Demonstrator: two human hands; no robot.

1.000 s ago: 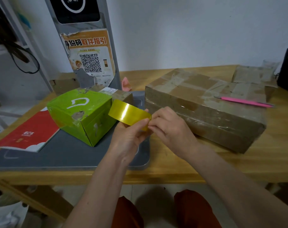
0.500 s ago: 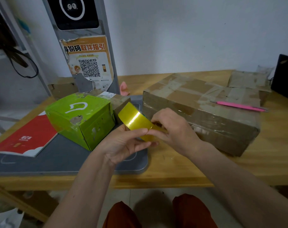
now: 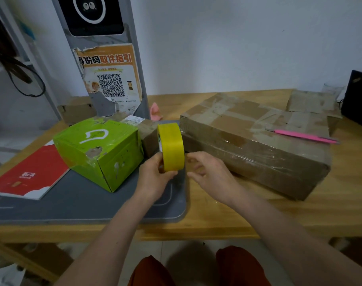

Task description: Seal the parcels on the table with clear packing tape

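My left hand (image 3: 153,176) grips a yellow-looking roll of packing tape (image 3: 173,147) from below and holds it upright above the grey mat (image 3: 72,203). My right hand (image 3: 209,174) hovers just right of the roll with loosely curled fingers, touching nothing that I can see. A large brown cardboard parcel (image 3: 254,141), wrapped in clear tape, lies right of the hands. A green box parcel (image 3: 99,151) stands on the mat to the left, and a small brown parcel (image 3: 148,137) sits behind it.
A pink pen-like tool (image 3: 304,136) lies on the large parcel. A red notebook (image 3: 27,174) rests at the mat's left edge. A grey kiosk stand (image 3: 105,58) with a QR poster rises at the back. Another flat parcel (image 3: 312,102) and a black device (image 3: 357,100) sit far right.
The tape roll has been turned upright in my left hand. My right hand has let go of the roll's edge and drawn slightly away to the right.
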